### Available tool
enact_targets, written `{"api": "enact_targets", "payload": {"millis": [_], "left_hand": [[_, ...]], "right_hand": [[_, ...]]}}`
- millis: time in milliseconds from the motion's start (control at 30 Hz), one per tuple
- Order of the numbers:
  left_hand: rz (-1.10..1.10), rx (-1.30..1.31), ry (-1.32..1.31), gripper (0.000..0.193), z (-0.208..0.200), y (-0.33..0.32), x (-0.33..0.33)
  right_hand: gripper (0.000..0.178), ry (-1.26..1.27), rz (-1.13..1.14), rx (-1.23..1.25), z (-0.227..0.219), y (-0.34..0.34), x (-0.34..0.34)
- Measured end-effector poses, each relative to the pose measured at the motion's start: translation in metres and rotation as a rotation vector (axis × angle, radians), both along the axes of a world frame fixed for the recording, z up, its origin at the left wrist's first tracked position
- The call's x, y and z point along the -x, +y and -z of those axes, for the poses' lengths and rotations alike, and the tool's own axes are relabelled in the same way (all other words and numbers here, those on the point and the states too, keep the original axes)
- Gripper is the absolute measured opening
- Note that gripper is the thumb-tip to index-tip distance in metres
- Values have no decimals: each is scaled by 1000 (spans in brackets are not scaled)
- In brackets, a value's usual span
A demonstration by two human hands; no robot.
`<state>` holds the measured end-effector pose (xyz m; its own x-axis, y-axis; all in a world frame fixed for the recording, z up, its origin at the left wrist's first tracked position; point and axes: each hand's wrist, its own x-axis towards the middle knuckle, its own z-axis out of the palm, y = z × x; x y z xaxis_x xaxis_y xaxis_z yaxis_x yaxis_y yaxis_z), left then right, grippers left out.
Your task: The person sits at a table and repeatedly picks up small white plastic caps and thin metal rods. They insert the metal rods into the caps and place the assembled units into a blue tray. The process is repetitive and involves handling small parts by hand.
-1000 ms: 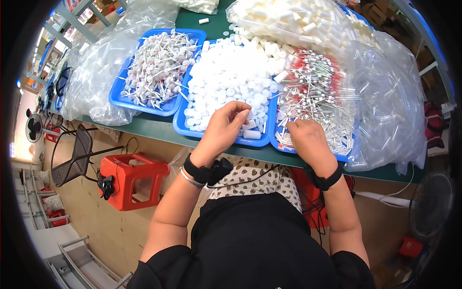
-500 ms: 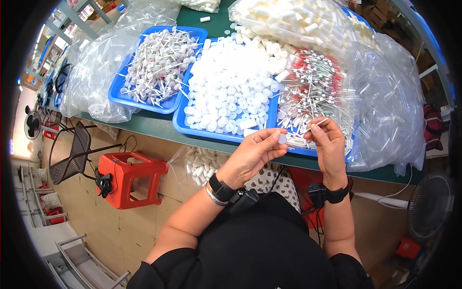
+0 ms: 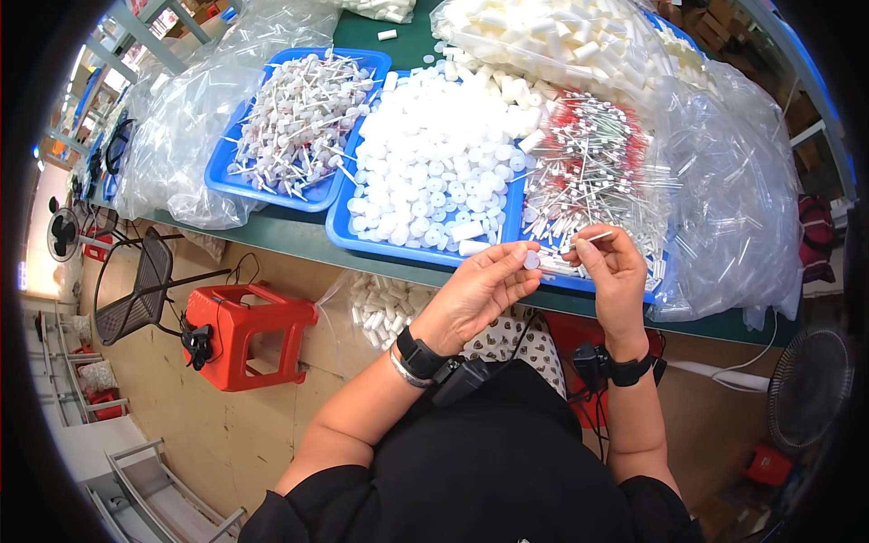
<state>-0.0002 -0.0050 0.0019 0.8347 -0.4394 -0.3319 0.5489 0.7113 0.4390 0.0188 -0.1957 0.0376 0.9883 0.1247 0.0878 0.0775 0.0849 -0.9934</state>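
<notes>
Between thumb and fingertips, my left hand [image 3: 484, 288] pinches a small translucent white disc [image 3: 531, 261]. Just to its right, my right hand [image 3: 615, 281] grips a thin white stick [image 3: 590, 240], held nearly level and apart from the disc. Both hands hover over the table's front edge. Beyond the left one stands a blue tray [image 3: 398, 252] heaped with similar white discs [image 3: 425, 195]. Behind the right one, a second blue tray [image 3: 579, 285] carries thin sticks, many with red ends [image 3: 588, 136]. The finer shape of the held stick is too small to make out.
At left, a third blue tray [image 3: 312, 201] is piled with stick-and-disc pieces [image 3: 294, 127]. Clear plastic bags [image 3: 724, 199] flank the trays, and a bag of white cylinders [image 3: 561, 41] lies behind. A red stool [image 3: 244, 335] and a fan [image 3: 810, 389] stand below the table.
My right hand has come slightly left and down, bringing the stick nearer the disc. The stick now lies flatter. My left hand has hardly moved.
</notes>
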Motion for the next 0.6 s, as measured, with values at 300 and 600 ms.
{"api": "enact_targets", "payload": {"millis": [300, 600], "left_hand": [[-53, 45, -43, 31, 6, -6, 5], [-149, 54, -96, 26, 16, -12, 2]], "right_hand": [[12, -460, -61, 578, -7, 8, 10], [9, -355, -91, 693, -6, 14, 12]]}}
